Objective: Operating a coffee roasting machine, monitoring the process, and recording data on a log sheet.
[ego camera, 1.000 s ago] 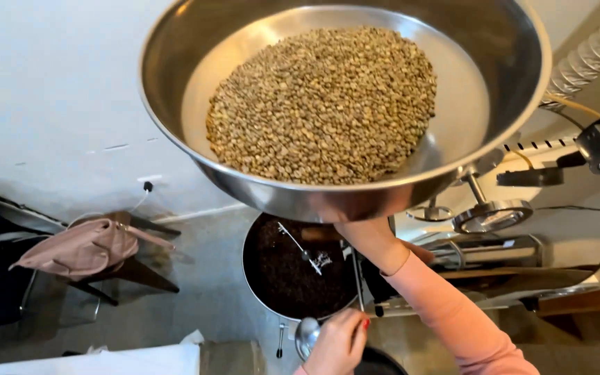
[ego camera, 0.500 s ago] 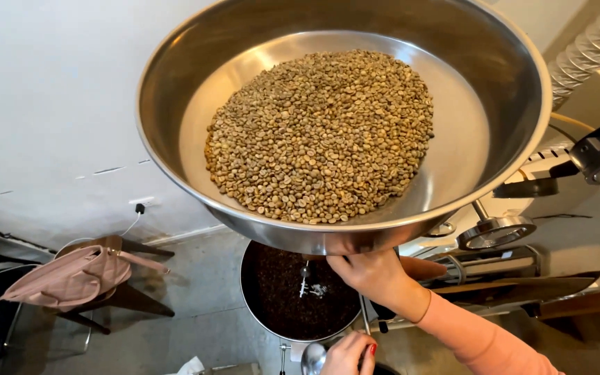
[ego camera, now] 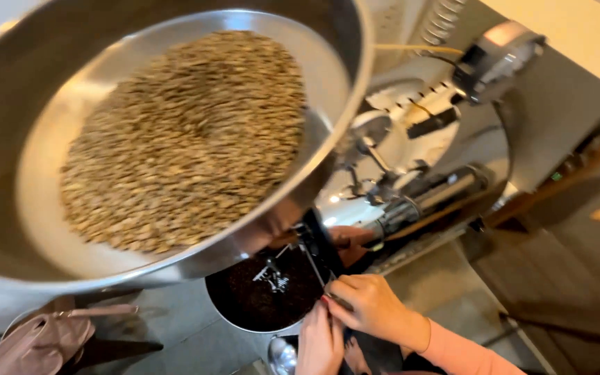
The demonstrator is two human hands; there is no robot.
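Observation:
A big steel bowl (ego camera: 345, 42) of pale green-brown beans (ego camera: 189, 139) fills the upper left, tilted and close to the camera; what holds it up is hidden. Below it, my right hand (ego camera: 376, 309), in a pink sleeve, pinches a thin dark bar (ego camera: 317, 260) that runs along the right edge of a round tray of dark roasted beans (ego camera: 244, 298). My left hand (ego camera: 321, 344) rises from the bottom edge. Its fingertips rest against the right hand at the same bar, and its grip is hidden.
A steel roasting machine (ego camera: 418, 132) with levers, pipes and a round dial (ego camera: 498, 59) stands to the right of the bowl. A pinkish handbag (ego camera: 36, 340) lies on a dark seat at the bottom left. A small shiny round metal piece (ego camera: 282, 354) sits below the tray.
The bowl has swung left and nearer, tilting, and its beans blur. The pink-sleeved hand has left the bowl's underside and joined the other hand at the tray's edge.

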